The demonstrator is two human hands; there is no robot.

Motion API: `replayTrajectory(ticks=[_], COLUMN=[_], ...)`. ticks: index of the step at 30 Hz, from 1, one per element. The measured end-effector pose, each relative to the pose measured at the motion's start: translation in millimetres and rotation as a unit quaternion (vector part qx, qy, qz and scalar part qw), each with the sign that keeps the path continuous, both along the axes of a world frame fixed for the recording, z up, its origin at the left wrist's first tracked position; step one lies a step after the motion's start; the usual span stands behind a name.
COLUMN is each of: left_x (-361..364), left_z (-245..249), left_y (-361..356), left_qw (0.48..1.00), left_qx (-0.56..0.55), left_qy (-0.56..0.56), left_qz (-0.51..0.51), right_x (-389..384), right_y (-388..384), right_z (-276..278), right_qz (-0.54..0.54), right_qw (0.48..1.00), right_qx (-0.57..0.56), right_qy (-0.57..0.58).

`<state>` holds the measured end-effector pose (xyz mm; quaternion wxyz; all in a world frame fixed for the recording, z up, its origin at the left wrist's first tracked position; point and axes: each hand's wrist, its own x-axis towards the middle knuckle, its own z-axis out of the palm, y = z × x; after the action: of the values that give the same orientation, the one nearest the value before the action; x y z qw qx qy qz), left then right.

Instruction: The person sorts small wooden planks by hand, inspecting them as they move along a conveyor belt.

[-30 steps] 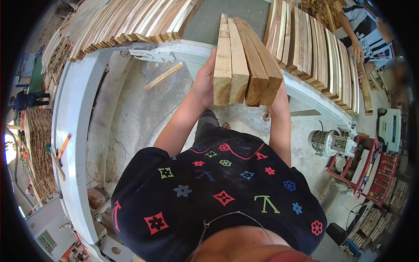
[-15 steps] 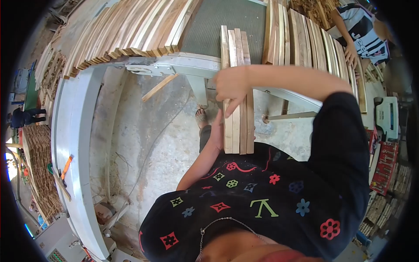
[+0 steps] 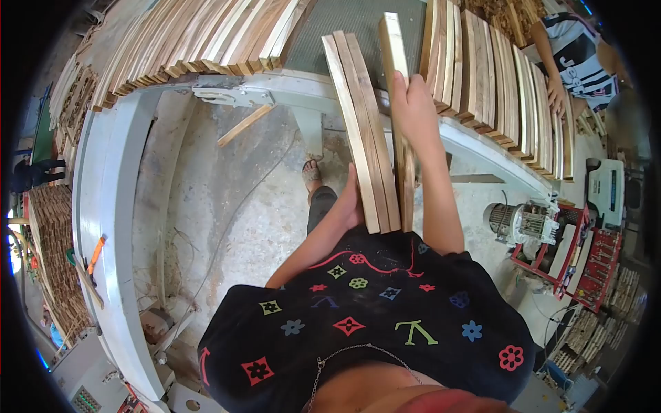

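My left hand holds a bundle of three wooden strips near their lower end; the strips hide most of its fingers. They lean a little left, with their far ends above the bench edge. To their right, my right hand is closed around a single wooden strip. That strip stands apart from the bundle at the far end, while its near end lies close beside it.
Rows of wooden strips lie on the bench to the left and right, with a ribbed green surface between them. A co-worker's hand touches the right row. A motor and red rack stand at right.
My right hand has moved from across the front of the bundle to its right side and now grips one strip, separated from the others. The bundle in my left hand has tilted left.
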<state>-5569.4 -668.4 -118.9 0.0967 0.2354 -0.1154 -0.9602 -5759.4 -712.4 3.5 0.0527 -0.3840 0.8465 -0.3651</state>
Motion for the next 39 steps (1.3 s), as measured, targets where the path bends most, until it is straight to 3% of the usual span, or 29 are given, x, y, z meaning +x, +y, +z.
replayTrajectory(ticks=[4, 7, 8, 11, 14, 17, 19, 21, 23, 26, 29, 31, 33, 35, 37, 39], left_x=[6, 6, 6, 13, 14, 14, 16, 12, 13, 6, -2, -1, -4, -3, 0, 15], left_z=[22, 15, 13, 10, 19, 24, -23, -36, -33, -3, 29, 32, 22, 15, 33, 66], left_y=[-17, -20, -20, -28, -36, -29, -13, -10, -17, -39, -63, -74, -80, -88, -105, -138], left_qw=[0.999, 0.998, 0.998, 0.989, 0.981, 0.978, 0.999, 0.999, 0.998, 0.997, 0.998, 0.996, 0.996, 0.991, 0.992, 0.988], left_qx=[0.03, 0.031, 0.016, 0.074, 0.143, 0.126, 0.04, 0.025, 0.044, 0.029, 0.061, 0.072, 0.064, 0.107, 0.089, 0.102], left_qy=[-0.01, 0.042, 0.058, 0.122, 0.128, 0.165, 0.012, -0.013, 0.008, 0.051, -0.007, -0.02, -0.017, 0.009, 0.019, -0.027], left_qz=[-0.034, -0.03, -0.036, -0.034, -0.007, -0.011, -0.005, -0.031, -0.041, -0.048, -0.031, -0.051, -0.059, -0.083, -0.092, -0.113], right_x=[10, 12, 5, 14, 26, 35, 41, 40, 38, 17, 7, 21, 52, 56, 51, 41], right_y=[-28, -27, -36, -49, -58, -68, -58, -52, -43, -38, -47, -49, -49, -63, -82, -127], right_z=[-7, 4, 4, 24, 14, 21, 47, 70, 78, 51, 0, 0, 18, 9, 4, 8], right_qz=[0.038, 0.082, 0.168, 0.493, 0.776, 0.791, 0.638, 0.425, 0.157, 0.004, 0.059, 0.082, 0.109, 0.065, 0.065, 0.027], right_qw=[0.988, 0.992, 0.96, 0.795, 0.56, 0.485, 0.682, 0.84, 0.949, 0.989, 0.978, 0.989, 0.978, 0.98, 0.98, 0.982], right_qx=[0.148, -0.015, -0.11, -0.144, 0.025, 0.183, 0.088, 0.042, 0.047, 0.131, 0.164, 0.124, 0.166, 0.182, 0.162, 0.178], right_qy=[0.024, 0.099, 0.195, 0.322, 0.29, 0.324, 0.346, 0.335, 0.268, 0.063, 0.117, 0.0, 0.062, 0.045, 0.09, 0.064])
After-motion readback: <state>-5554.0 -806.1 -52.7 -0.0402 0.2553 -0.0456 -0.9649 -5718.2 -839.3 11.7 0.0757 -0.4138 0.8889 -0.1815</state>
